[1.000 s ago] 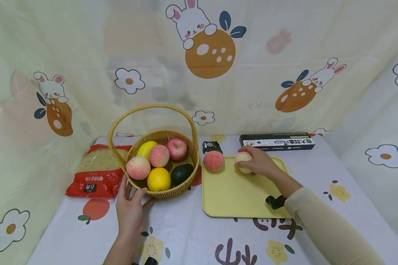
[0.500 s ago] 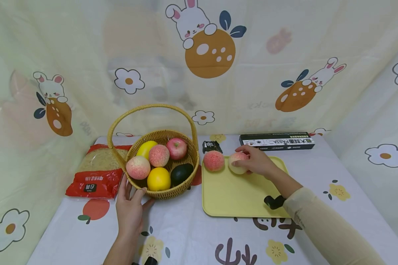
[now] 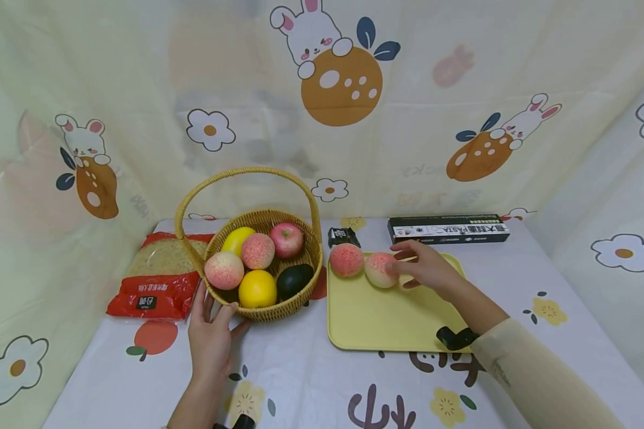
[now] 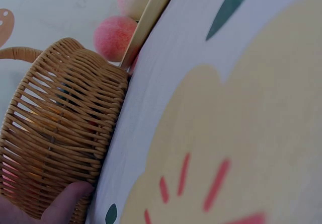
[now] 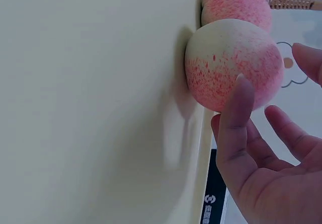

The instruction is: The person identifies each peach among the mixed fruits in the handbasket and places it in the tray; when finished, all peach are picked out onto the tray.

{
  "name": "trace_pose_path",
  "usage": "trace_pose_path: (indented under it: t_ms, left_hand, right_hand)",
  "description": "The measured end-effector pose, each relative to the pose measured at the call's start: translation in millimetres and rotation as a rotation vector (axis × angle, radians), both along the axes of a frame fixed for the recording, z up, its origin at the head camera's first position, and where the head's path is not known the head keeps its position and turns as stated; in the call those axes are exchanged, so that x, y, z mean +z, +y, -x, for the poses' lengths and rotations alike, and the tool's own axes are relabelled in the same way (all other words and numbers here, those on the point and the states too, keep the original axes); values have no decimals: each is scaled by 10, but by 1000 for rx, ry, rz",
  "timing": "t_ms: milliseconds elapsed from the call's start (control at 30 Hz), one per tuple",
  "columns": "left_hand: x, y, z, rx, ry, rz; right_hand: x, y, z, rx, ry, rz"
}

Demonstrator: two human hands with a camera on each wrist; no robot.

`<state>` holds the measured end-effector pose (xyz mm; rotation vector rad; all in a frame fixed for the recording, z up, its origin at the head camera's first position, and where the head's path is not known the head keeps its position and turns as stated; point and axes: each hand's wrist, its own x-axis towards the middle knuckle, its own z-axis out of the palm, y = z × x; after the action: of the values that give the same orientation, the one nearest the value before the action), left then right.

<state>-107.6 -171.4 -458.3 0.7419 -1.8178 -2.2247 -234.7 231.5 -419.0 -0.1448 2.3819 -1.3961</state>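
A pale pink-speckled peach (image 3: 381,270) sits at the upper left of the yellow tray (image 3: 386,322), close beside a redder peach (image 3: 346,260). My right hand (image 3: 426,268) is just right of the paler one, fingers loosely spread. In the right wrist view its thumb (image 5: 235,113) overlaps that peach's side; whether they touch I cannot tell. My left hand (image 3: 210,333) rests against the near side of the wicker basket (image 3: 279,313), the thumb (image 4: 68,201) lying along its wall. Inside are two peaches, an apple (image 3: 287,239), a round yellow fruit (image 3: 257,289), a longer yellow fruit and a dark avocado (image 3: 294,281).
Left of the basket lies a red-and-clear food bag (image 3: 155,286). Behind the tray are a small black packet (image 3: 344,237) and a long black pasta box (image 3: 448,229). The basket's tall handle (image 3: 247,171) arches over the fruit. A printed curtain hangs behind the table.
My right hand moved the paler peach left until it stood by the redder one, then its fingers loosened and drew slightly right. The left hand and basket have stayed put.
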Motion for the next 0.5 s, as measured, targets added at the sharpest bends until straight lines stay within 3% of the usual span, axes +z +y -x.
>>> trace_pose_path:
  t_ms: [233, 500]
  left_hand:
    - [-25, -1, -7, 5, -9, -5]
    - [2, 9, -1, -1, 4, 16]
  right_hand:
    - [-4, 160, -154, -33, -24, 62]
    - [71, 303, -448, -80, -50, 160]
